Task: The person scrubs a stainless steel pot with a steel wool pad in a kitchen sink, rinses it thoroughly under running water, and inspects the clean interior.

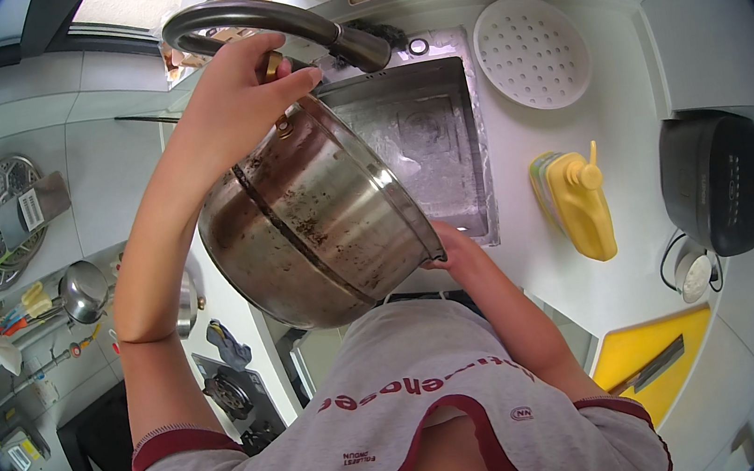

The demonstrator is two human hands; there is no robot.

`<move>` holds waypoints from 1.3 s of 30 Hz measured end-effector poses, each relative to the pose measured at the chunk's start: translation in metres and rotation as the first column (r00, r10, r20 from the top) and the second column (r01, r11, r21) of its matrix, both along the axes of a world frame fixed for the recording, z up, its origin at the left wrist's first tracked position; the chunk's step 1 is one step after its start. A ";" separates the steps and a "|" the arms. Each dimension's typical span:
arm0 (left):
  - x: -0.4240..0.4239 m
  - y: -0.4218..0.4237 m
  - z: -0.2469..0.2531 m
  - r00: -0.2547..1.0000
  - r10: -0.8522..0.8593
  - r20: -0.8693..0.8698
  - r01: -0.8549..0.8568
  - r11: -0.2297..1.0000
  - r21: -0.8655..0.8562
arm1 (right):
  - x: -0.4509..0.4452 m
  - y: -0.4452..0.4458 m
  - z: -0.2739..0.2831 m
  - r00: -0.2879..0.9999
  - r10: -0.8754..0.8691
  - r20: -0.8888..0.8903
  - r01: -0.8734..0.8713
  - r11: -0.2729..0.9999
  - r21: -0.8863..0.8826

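A large stainless steel pot (pixel 318 214) is tipped on its side at the sink's left edge, its mouth turned towards the basin. Dark stains and a dark band mark its outer wall. My left hand (pixel 252 85) grips the pot at its upper handle, under the curved spout. At the opposite side of the rim is my right hand (pixel 445 245), its fingers partly hidden by the pot. The inside of the pot cannot be seen. A dark gooseneck faucet (pixel 251 14) arches over the left hand, its head above the steel sink (pixel 408 147). Some wet sheen shows on the sink's floor.
On the right counter are a white perforated plate (pixel 531 53), a yellow pump bottle (pixel 574 204) and a black appliance (pixel 715 183). A knife (pixel 657 363) lies on a yellow cutting board (pixel 686 339). To the left are a gas stove (pixel 234 394) and a grey cloth (pixel 228 345).
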State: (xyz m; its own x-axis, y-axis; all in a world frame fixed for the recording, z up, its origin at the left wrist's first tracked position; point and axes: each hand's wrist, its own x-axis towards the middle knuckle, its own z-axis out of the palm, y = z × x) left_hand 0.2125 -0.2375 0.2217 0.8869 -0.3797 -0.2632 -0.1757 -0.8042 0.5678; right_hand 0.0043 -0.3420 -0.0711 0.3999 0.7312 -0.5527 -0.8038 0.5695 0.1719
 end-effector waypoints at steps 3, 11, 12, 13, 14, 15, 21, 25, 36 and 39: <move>-0.007 -0.009 0.004 1.000 -0.023 0.003 0.023 1.000 -0.001 | 0.005 -0.004 0.032 0.998 -0.001 -0.062 -0.003 0.997 -0.074; -0.031 -0.006 0.025 0.993 0.097 -0.067 -0.107 0.980 -0.170 | 0.013 -0.012 0.005 0.997 -0.042 0.072 0.060 0.962 -0.267; -0.036 -0.003 0.027 0.990 0.132 -0.053 -0.140 0.969 -0.204 | 0.015 -0.020 -0.010 0.992 -0.085 0.098 0.106 0.965 -0.238; -0.043 0.007 0.026 0.984 0.174 -0.043 -0.179 0.955 -0.237 | 0.018 -0.029 -0.016 0.985 -0.121 0.120 0.144 0.968 -0.207; -0.049 0.017 0.025 0.976 0.215 -0.035 -0.216 0.938 -0.270 | 0.021 -0.039 -0.021 0.978 -0.124 0.170 0.163 0.957 -0.239; -0.054 0.028 0.027 0.966 0.245 -0.082 -0.257 0.935 -0.243 | 0.025 -0.050 -0.018 0.968 -0.123 0.220 0.182 0.945 -0.270; -0.071 0.114 -0.012 0.890 0.390 -0.235 -0.443 0.861 -0.249 | 0.050 -0.080 0.033 0.931 0.008 0.365 0.274 0.646 -0.712; -0.079 0.166 -0.085 0.788 0.458 -0.411 -0.579 0.779 -0.242 | 0.061 -0.087 0.027 0.866 0.136 0.481 0.399 0.392 -0.829; -0.076 0.224 -0.312 0.870 0.410 -0.274 -0.474 0.848 -0.235 | 0.072 -0.083 -0.034 0.689 0.645 0.330 0.470 -0.051 -0.881; -0.075 0.228 -0.348 0.854 0.431 -0.292 -0.496 0.845 -0.202 | 0.084 -0.083 -0.070 0.687 0.677 0.263 0.431 -0.088 -0.898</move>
